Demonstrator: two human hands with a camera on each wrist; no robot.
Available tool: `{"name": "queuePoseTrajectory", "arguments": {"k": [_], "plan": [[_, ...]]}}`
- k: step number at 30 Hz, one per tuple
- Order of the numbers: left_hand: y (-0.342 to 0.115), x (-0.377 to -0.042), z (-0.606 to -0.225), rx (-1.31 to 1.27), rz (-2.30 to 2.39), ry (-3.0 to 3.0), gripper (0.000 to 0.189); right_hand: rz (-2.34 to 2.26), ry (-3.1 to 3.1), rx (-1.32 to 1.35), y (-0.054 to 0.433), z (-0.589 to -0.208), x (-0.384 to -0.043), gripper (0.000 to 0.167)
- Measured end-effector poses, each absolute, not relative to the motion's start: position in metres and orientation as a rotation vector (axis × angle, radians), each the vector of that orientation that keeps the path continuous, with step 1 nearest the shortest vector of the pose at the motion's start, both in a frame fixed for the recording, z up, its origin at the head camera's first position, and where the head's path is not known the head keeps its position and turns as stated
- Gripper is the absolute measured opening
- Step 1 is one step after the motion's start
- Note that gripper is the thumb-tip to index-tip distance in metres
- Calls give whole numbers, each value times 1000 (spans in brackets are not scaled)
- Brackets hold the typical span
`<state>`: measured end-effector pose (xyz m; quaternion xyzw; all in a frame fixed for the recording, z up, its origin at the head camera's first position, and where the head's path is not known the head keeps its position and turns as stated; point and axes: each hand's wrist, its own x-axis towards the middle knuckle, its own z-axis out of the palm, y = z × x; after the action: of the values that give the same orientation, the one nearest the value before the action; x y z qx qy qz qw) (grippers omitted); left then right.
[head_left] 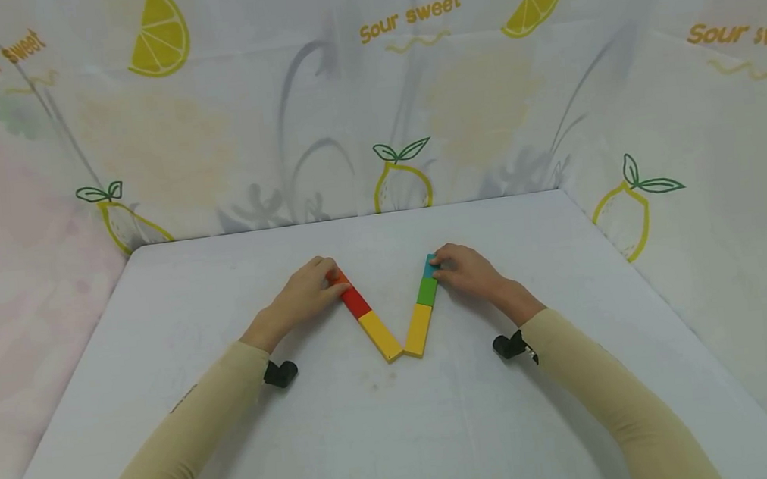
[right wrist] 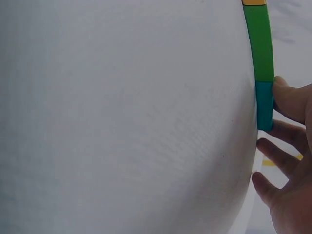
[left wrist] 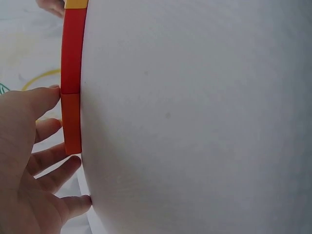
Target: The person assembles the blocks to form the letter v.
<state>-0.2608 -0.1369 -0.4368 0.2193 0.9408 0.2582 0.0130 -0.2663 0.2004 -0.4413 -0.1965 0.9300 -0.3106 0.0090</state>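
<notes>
Several coloured wooden blocks lie end to end as a V on the white table. On its left side run an orange block (left wrist: 72, 124), a red block (head_left: 355, 302) and a yellow block (head_left: 380, 336). The right side has a blue block (right wrist: 264, 105), a green block (head_left: 427, 291) and another yellow block (head_left: 418, 331). Both yellow ends meet at the V's bottom point. My left hand (head_left: 306, 290) pinches the orange block at the upper left end, thumb near its seam with the red one. At the upper right end, my right hand (head_left: 471, 271) holds the blue block between thumb and forefinger.
The white table (head_left: 386, 429) reaches back to a lemon-printed cloth (head_left: 344, 106) hanging behind and at both sides. Near each cuff a black wrist mount, left (head_left: 280, 374) and right (head_left: 509, 346), sticks out inward over the table.
</notes>
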Motion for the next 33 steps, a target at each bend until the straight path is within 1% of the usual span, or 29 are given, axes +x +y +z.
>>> {"name": "queuePoseTrajectory", "arguments": {"k": [18,25,33], "plan": [[-133,-264,-438,650,816,2907,26,-838,2911,-548,199,-437,-270,28],[-134,-263,-438,610,819,2908,27,-833,2913,-531,197,-436,-270,29],[-128,-260,-441,620,865,2926,27,-867,2888,-518,202,-436,-269,31]]}}
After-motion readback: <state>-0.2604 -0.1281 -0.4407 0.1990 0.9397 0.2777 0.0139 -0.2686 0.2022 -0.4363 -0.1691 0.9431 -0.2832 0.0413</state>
